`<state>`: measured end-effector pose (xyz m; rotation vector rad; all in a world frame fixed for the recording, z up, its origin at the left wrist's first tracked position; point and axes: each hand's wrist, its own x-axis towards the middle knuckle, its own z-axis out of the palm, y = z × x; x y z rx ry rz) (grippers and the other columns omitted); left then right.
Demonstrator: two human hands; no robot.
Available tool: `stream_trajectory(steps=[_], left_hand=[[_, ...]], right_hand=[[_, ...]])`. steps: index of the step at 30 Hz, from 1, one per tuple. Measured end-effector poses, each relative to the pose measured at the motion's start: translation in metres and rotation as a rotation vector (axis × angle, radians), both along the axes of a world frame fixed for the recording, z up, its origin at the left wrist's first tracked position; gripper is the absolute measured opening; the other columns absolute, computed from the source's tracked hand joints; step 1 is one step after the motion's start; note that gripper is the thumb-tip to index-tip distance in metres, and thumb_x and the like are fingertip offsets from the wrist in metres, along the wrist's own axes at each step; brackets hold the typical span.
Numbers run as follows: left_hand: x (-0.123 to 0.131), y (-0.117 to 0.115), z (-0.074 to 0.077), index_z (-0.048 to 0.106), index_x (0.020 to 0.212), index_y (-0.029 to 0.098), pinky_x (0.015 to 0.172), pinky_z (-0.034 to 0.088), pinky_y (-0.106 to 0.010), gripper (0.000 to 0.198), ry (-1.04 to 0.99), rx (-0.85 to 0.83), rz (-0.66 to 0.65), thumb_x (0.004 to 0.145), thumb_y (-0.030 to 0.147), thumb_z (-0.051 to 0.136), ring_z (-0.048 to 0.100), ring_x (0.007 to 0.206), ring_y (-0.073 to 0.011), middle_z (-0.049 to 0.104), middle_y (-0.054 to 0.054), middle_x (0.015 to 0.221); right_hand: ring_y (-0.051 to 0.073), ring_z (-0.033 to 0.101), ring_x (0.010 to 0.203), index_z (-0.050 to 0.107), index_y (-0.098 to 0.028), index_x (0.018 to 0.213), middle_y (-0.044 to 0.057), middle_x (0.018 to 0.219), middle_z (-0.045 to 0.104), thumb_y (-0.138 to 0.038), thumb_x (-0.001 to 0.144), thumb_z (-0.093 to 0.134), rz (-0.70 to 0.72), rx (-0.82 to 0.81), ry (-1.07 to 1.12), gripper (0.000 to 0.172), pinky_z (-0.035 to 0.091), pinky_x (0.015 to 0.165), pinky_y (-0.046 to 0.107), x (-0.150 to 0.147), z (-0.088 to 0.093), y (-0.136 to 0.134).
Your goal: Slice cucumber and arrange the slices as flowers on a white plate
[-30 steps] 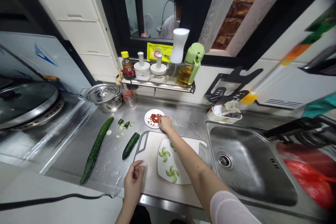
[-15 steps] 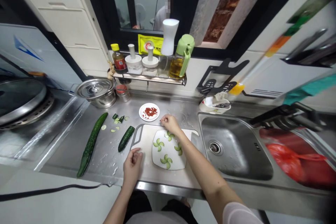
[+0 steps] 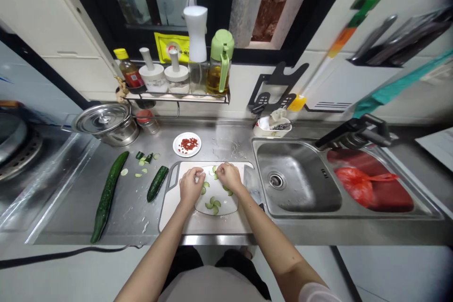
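Observation:
My right hand [image 3: 229, 177] is closed in a pinch over the far edge of a white plate [image 3: 226, 205], beside a cucumber-slice pinwheel [image 3: 214, 170]. A small red goji berry showed at these fingertips in the earlier frame; it is hidden now. Over the plate's far left part is my left hand [image 3: 191, 186], its fingers curled and thumb near the index finger; what they hold, if anything, cannot be made out. Another pinwheel of green slices [image 3: 213, 205] lies at the plate's near side, with others partly covered by my hands. Under the plate lies a cutting board [image 3: 173, 217].
A small dish [image 3: 177, 151] of goji berries [image 3: 189, 144] stands behind the board. Left are a cut cucumber [image 3: 157, 184], a whole cucumber [image 3: 110, 196], scraps [image 3: 144, 163] and a lidded pot [image 3: 106, 125]. The sink [image 3: 300, 179] is right; a seasoning shelf [image 3: 184, 98] hangs behind.
My right hand has moved from beside the berry dish back over the plate. My left hand has come up from the board's left edge to the plate. The camera view has shifted to the right.

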<state>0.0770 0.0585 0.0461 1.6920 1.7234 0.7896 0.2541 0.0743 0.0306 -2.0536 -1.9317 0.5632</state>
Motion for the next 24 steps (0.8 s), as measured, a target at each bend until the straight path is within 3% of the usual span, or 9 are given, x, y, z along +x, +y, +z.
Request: stream_trajectory(steps=[6, 24], left_hand=[[0.019, 0.014, 0.001, 0.066, 0.096, 0.024, 0.082, 0.034, -0.033, 0.017, 0.196, -0.123, -0.097, 0.085, 0.031, 0.056, 0.059, 0.092, -0.0221, 0.069, -0.003, 0.089], [0.046, 0.028, -0.019, 0.066, 0.094, 0.023, 0.084, 0.027, -0.036, 0.014, 0.346, -0.145, -0.175, 0.087, 0.031, 0.057, 0.057, 0.099, -0.0247, 0.07, -0.006, 0.094]], right_hand=[[0.016, 0.054, 0.089, 0.068, -0.02, 0.081, 0.003, 0.09, 0.067, -0.027, 0.087, 0.054, 0.03, -0.004, -0.032, 0.017, 0.029, 0.074, 0.025, 0.002, -0.004, -0.001], [0.018, 0.055, 0.093, 0.068, -0.02, 0.084, 0.005, 0.094, 0.067, -0.026, 0.088, 0.055, 0.039, -0.061, -0.03, 0.015, 0.028, 0.077, 0.027, 0.0, -0.001, 0.0]])
